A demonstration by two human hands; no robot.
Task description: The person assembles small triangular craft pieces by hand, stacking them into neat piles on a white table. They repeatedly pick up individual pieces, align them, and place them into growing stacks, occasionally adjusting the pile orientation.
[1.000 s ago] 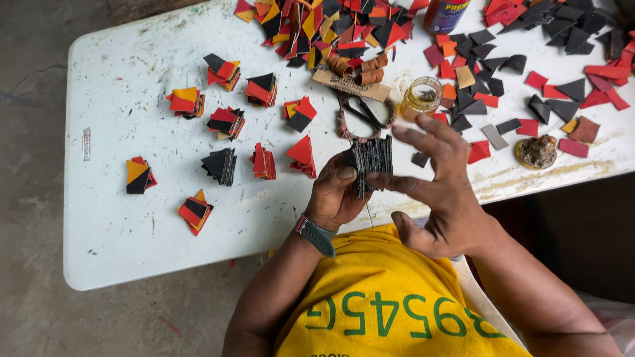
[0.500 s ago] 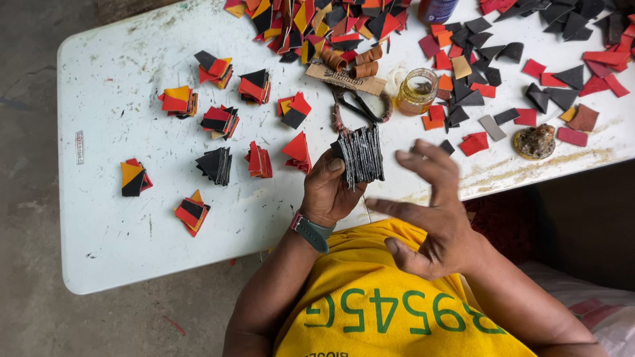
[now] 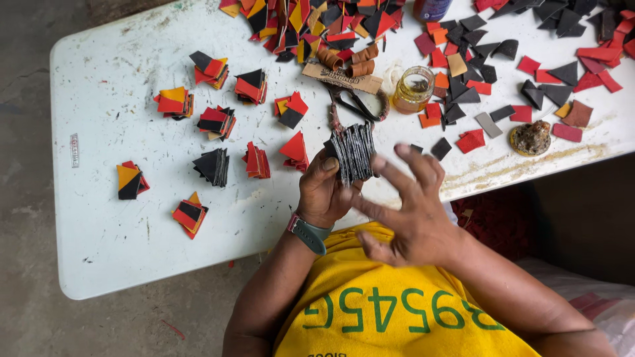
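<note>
My left hand [image 3: 323, 195], with a grey watch [image 3: 308, 233] on its wrist, grips a stack of black flat pieces [image 3: 354, 152] standing on edge at the white table's [image 3: 119, 73] near edge. My right hand [image 3: 407, 215] hovers just right of the stack with its fingers spread and nothing in it. Its fingertips are close to the stack but apart from it.
Small stacks of red, black and yellow cut pieces [image 3: 215, 121] dot the table's left half. A big loose heap [image 3: 317, 20] lies at the far edge, and scattered pieces [image 3: 529, 86] lie at the right. A glass jar [image 3: 413, 89], scissors [image 3: 357, 106] and a brown lump [image 3: 531, 137] are nearby.
One second ago both hands pinched the black stack. My right hand has since let go, drawn back toward me and spread its fingers. My left hand keeps hold of the stack.
</note>
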